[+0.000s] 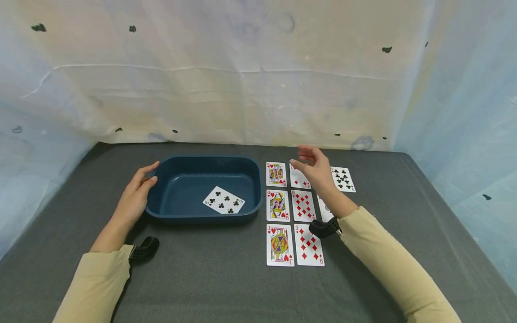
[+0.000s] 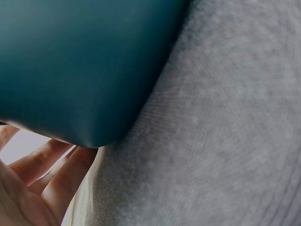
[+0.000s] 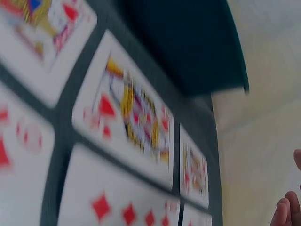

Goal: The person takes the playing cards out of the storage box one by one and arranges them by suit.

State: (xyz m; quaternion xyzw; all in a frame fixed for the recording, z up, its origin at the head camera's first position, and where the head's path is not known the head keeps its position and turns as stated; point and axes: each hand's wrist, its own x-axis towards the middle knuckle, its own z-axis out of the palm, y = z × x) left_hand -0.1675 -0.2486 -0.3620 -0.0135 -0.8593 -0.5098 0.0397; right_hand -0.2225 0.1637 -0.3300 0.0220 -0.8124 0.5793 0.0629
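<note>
My left hand [image 1: 135,197] rests against the left end of a dark blue rectangular tray [image 1: 203,220], its fingers and thumb extended along the end wall and rim. In the left wrist view, those fingers meet the tray's outer wall [image 2: 84,94]. A clubs card [image 1: 224,200] lies face up inside the tray. My right hand [image 1: 318,172] is over the far part of the card layout, with nothing between its spread thumb and fingers. Below it is a diamonds card [image 1: 299,181], partly covered. Another card [image 1: 324,210] is mostly hidden by the right forearm.
Right of the tray stand a king [image 1: 276,174], queen [image 1: 278,205] and jack of hearts [image 1: 280,245] in one column. Beside them lie the ten [image 1: 304,206] and nine of diamonds [image 1: 309,245]. A clubs card [image 1: 343,179] sits farther right. Pale curtains [image 1: 242,89] surround the grey table.
</note>
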